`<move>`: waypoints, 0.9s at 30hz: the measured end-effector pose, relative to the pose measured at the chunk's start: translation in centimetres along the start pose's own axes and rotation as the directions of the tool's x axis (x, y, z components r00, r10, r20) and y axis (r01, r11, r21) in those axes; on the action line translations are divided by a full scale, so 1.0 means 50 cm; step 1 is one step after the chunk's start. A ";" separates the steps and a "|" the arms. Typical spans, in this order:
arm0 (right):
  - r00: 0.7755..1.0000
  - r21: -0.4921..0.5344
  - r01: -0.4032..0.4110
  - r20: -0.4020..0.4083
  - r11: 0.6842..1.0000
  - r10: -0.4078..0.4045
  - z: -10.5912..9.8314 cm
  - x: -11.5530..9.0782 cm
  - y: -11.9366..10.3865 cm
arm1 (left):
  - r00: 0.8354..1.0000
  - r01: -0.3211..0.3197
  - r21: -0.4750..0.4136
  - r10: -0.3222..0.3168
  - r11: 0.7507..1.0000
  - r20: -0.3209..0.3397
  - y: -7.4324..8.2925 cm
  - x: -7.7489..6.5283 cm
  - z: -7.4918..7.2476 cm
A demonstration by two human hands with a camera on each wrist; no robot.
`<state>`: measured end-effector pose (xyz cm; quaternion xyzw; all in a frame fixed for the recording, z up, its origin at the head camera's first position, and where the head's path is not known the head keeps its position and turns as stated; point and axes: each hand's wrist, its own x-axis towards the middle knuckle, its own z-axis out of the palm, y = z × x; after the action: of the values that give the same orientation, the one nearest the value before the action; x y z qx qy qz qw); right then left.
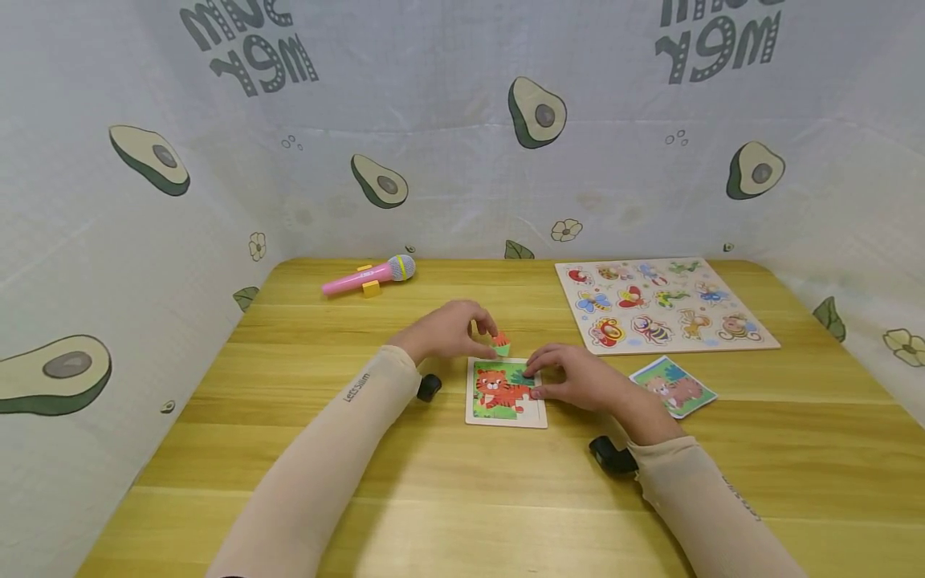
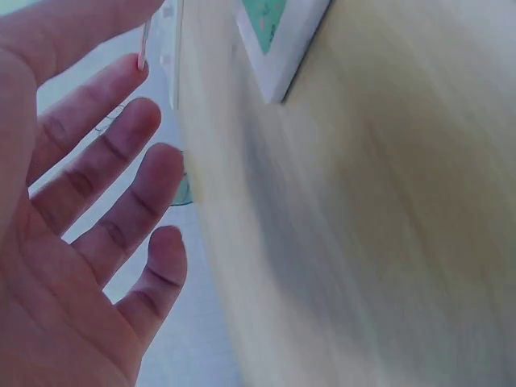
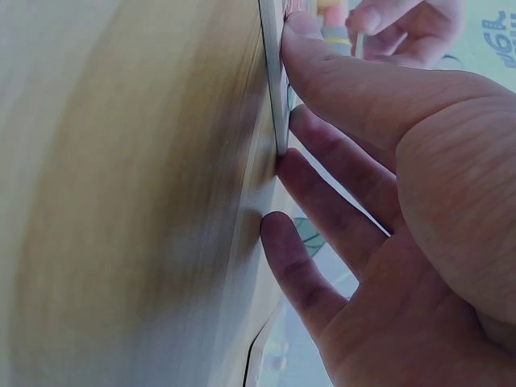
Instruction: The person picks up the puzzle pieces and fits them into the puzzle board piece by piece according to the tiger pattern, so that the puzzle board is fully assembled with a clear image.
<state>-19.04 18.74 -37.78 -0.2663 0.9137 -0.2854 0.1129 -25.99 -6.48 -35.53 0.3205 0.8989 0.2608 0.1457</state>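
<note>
My left hand point(image 1: 457, 329) pinches a small orange-and-green jigsaw piece point(image 1: 501, 343) between thumb and index finger, just above the far edge of a tiger jigsaw puzzle point(image 1: 499, 389). In the left wrist view the piece shows only as a thin edge at the fingertips, with the other fingers spread loosely. My right hand point(image 1: 578, 377) is at the right side of the puzzle, thumb and fingertips touching its face and edge. The orange tiger picture sits in a pale frame point(image 1: 506, 423), and bare frame shows at its lower right corner.
Right of the puzzle, partly behind the right wrist, lies a bear picture puzzle point(image 1: 675, 387). A large insect peg board point(image 1: 665, 309) lies at the back right. A pink toy microphone point(image 1: 368, 276) rests at the back left. A printed curtain point(image 1: 448, 144) encloses the wooden table point(image 1: 462, 514).
</note>
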 end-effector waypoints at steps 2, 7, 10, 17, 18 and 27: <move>1.000 -0.001 0.000 0.000 1.000 0.000 0.000 0.000 0.000 | 1.000 -0.026 0.000 0.026 1.000 0.014 0.003 -0.007 0.001; 1.000 0.003 0.010 -0.003 1.000 -0.010 0.000 -0.001 -0.003 | 0.994 -0.095 -0.004 0.095 0.995 0.060 0.017 -0.031 0.014; 1.000 0.001 0.027 -0.007 1.000 -0.027 0.000 -0.002 -0.003 | 0.989 -0.126 0.013 0.124 0.992 0.082 0.028 -0.044 0.029; 0.998 -0.014 0.058 -0.014 0.998 -0.058 0.000 0.000 0.003 | 0.981 -0.178 0.052 0.173 0.983 0.091 0.058 -0.059 0.063; 0.998 -0.016 0.060 -0.014 0.998 -0.060 0.000 0.000 0.004 | 0.981 -0.176 0.053 0.170 0.983 0.094 0.061 -0.060 0.067; 0.997 -0.012 0.074 -0.015 0.997 -0.074 0.002 -0.002 0.005 | 0.984 -0.157 0.051 0.151 0.986 0.097 0.078 -0.059 0.094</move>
<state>-19.03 18.94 -37.98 -0.2984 0.9056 -0.2865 0.0936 -19.81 -4.10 -36.92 0.4050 0.8709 0.2300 0.1572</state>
